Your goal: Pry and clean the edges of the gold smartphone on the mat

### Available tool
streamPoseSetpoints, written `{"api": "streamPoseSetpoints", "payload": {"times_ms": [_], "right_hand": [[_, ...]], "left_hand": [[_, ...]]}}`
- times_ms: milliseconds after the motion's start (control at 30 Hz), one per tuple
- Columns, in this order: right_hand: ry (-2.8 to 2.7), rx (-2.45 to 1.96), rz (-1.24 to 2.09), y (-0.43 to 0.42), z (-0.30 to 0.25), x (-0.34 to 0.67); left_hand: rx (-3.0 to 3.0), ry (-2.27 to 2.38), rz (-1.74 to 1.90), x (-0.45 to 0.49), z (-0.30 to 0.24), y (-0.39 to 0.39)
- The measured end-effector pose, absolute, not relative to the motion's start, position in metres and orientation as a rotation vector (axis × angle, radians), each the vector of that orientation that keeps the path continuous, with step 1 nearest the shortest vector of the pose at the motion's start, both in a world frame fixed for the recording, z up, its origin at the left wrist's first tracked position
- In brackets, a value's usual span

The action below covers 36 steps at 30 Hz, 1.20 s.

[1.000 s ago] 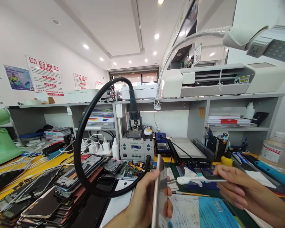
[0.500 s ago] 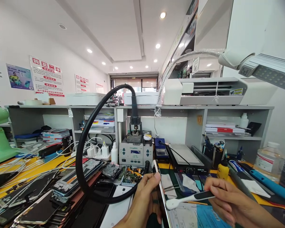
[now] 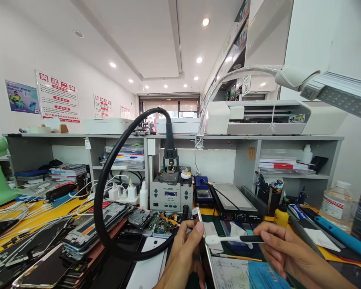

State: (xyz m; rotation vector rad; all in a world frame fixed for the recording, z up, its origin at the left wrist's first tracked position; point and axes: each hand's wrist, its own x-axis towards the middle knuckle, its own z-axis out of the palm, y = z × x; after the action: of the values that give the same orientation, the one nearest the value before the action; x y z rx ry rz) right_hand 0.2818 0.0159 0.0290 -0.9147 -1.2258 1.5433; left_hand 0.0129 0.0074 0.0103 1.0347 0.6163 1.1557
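My left hand [image 3: 183, 253] is wrapped round a phone [image 3: 209, 267] with a silver edge, held nearly on its side so that its edge faces me. My right hand [image 3: 282, 247] pinches the black grip of a white toothbrush [image 3: 228, 239] between thumb and fingers. The brush's head is at the phone's edge, on its right face; its bristles are hidden. Below the phone and brush lie a blue and white packet [image 3: 260, 273] and a thin orange-brown stick [image 3: 240, 257].
A hot-air station [image 3: 171, 194] stands behind, its black hose [image 3: 98, 200] looping in front of stacked phones [image 3: 90, 224]. Right of it are a heating plate [image 3: 236, 198], a yellow bottle [image 3: 280, 216] and a clear bottle [image 3: 337, 204]. A lamp [image 3: 343, 90] hangs at upper right.
The toothbrush head has moved up along the phone's edge, and the brush lies more level. My right hand has shifted slightly left and up. My left hand still holds the phone.
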Motion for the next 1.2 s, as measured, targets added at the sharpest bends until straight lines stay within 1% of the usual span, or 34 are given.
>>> {"api": "streamPoseSetpoints", "payload": {"times_ms": [200, 433, 700, 1000, 1200], "right_hand": [[-1.201, -0.931, 1.506, 0.0144, 0.0308, 0.2806], [-1.248, -0.871, 1.571, 0.0125, 0.0316, 0.2814], [-1.141, -0.904, 1.459, 0.0165, 0.0273, 0.2815], [-1.114, -0.906, 1.506, 0.0149, 0.0325, 0.2812], [-1.074, -0.935, 1.449, 0.0182, 0.0330, 0.2802]], "left_hand": [[1.033, 0.618, 1.158, 0.0127, 0.0127, 0.0049], [1.019, 0.615, 1.173, 0.0141, 0.0116, 0.0053], [1.032, 0.604, 1.120, 0.0143, 0.0087, 0.0072], [0.986, 0.578, 1.055, 0.0130, 0.0078, 0.0072], [0.954, 0.576, 1.006, 0.0135, 0.0038, 0.0085]]}}
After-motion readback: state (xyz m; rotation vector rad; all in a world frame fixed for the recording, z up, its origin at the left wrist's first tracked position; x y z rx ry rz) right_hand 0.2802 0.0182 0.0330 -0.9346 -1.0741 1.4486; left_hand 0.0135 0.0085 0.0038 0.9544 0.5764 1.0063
